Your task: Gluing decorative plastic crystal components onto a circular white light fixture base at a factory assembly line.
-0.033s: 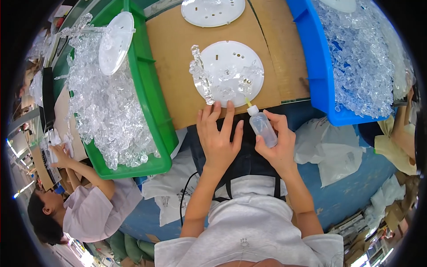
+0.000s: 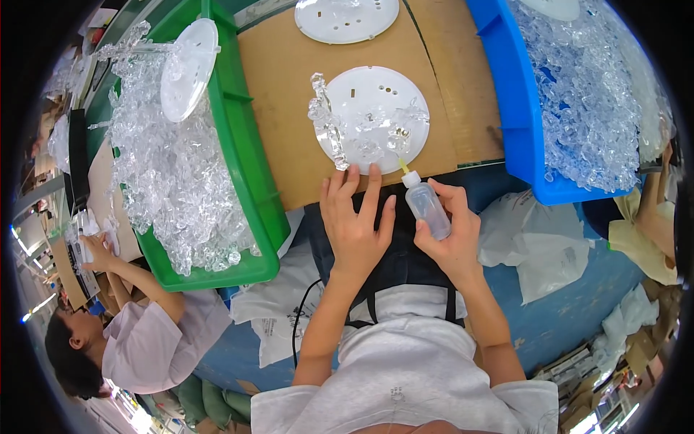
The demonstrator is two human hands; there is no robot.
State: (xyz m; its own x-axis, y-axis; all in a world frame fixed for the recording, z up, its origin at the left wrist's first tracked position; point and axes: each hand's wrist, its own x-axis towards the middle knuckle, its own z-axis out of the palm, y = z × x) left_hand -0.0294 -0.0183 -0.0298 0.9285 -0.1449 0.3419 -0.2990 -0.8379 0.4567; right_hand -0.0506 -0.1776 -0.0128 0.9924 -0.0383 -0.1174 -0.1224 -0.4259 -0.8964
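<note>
A round white plate (image 2: 367,90) with small holes and slots lies on the cardboard sheet in front of me. Clear plastic pieces (image 2: 371,119) stand on its lower half, and a long clear one (image 2: 327,123) lies along its left side. My left hand (image 2: 356,228) has its fingers spread, fingertips at the plate's near edge beside the long piece. In my right hand (image 2: 457,239) is a translucent squeeze bottle (image 2: 426,206) with a white cap. Its yellowish needle tip points at the plate's near right edge; whether it touches cannot be made out.
A green bin (image 2: 249,166) of clear plastic pieces stands left, a white disc (image 2: 189,71) resting on them. The blue bin (image 2: 519,108) at right holds more. Another white plate (image 2: 347,20) lies at the far edge. At lower left a co-worker (image 2: 155,340) works; another person's arm (image 2: 654,199) shows at right.
</note>
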